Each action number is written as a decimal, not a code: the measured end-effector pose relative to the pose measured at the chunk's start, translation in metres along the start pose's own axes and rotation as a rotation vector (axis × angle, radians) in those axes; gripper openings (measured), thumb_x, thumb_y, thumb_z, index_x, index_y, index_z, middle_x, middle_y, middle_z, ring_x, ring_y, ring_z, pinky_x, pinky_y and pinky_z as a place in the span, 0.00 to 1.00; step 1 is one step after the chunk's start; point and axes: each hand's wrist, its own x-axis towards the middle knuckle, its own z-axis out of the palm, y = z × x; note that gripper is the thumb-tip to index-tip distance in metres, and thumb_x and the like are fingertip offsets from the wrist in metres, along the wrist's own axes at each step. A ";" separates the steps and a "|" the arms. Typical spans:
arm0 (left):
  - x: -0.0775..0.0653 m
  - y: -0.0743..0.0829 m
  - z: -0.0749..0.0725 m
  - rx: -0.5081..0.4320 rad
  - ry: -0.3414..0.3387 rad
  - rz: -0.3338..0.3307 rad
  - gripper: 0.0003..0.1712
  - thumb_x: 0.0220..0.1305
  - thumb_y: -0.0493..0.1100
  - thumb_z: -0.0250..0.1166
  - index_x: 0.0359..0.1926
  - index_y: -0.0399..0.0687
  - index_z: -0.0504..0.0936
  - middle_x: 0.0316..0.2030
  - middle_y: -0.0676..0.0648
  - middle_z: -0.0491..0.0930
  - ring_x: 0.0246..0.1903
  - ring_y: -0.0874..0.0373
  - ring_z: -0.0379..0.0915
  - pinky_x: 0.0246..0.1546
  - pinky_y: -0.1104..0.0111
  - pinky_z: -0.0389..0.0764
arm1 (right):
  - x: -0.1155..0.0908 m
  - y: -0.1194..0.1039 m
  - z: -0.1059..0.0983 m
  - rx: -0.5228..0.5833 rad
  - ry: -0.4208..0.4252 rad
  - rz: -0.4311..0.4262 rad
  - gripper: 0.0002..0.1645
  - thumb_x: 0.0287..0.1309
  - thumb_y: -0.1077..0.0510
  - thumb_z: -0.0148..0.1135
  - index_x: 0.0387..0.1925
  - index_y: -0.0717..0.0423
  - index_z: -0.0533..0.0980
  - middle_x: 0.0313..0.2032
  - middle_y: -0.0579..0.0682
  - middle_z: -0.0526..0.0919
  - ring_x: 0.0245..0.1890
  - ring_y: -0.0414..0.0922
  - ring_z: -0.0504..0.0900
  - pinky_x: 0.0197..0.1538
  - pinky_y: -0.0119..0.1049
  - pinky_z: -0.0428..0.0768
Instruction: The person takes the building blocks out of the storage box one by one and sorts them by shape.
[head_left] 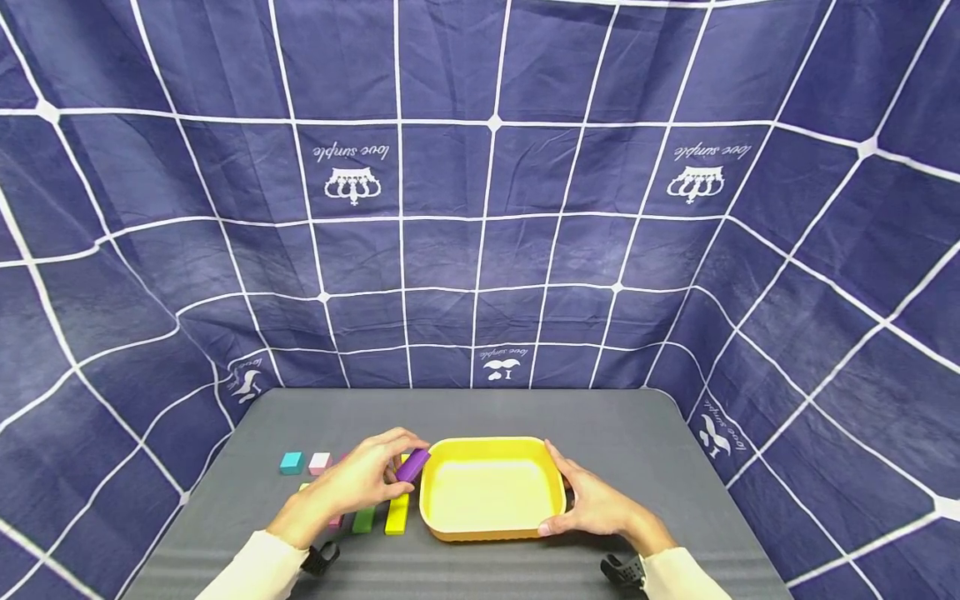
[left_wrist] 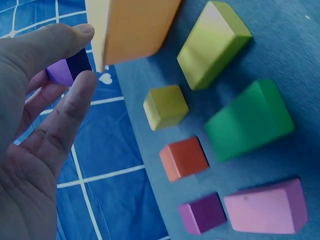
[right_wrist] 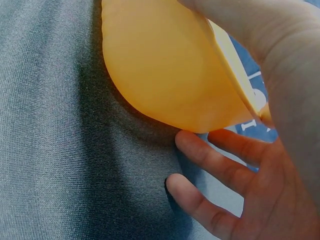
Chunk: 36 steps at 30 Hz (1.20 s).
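Note:
Between thumb and fingers, my left hand (head_left: 363, 475) pinches a purple block (head_left: 413, 465), raised by the left rim of a yellow container (head_left: 493, 534). The left wrist view shows the same block (left_wrist: 61, 73) partly hidden by the hand. At the container's right end, my right hand (head_left: 596, 502) grips its wall. In the right wrist view the thumb lies over the rim and fingertips touch the outer side (right_wrist: 155, 65). The container's inside shows bare in the head view.
Left of the container lie a long yellow block (head_left: 397, 517), a long green block (head_left: 363, 521), a teal block (head_left: 291, 463) and a pale pink block (head_left: 319, 463). The left wrist view adds a yellow cube (left_wrist: 167, 107), a red cube (left_wrist: 185, 159) and a purple cube (left_wrist: 204, 214).

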 end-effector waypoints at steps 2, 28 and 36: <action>-0.006 -0.002 -0.002 0.013 0.012 -0.006 0.36 0.62 0.27 0.86 0.70 0.40 0.86 0.62 0.40 0.87 0.38 0.64 0.87 0.37 0.74 0.92 | 0.001 0.000 0.000 0.003 -0.002 0.003 0.90 0.50 0.38 0.96 0.96 0.60 0.45 0.83 0.68 0.73 0.79 0.60 0.77 0.82 0.48 0.77; -0.048 -0.010 -0.019 0.159 0.221 0.019 0.38 0.53 0.30 0.92 0.66 0.42 0.89 0.53 0.48 0.89 0.36 0.68 0.81 0.34 0.72 0.89 | 0.000 0.001 0.000 -0.006 0.002 -0.002 0.90 0.49 0.39 0.97 0.96 0.61 0.45 0.82 0.70 0.74 0.77 0.60 0.78 0.81 0.48 0.78; -0.063 -0.018 -0.022 0.133 0.248 -0.007 0.39 0.51 0.28 0.92 0.66 0.41 0.89 0.50 0.49 0.88 0.36 0.69 0.81 0.34 0.70 0.91 | 0.000 0.001 0.001 -0.016 0.003 -0.005 0.90 0.50 0.38 0.96 0.96 0.61 0.45 0.83 0.69 0.73 0.77 0.60 0.78 0.81 0.47 0.79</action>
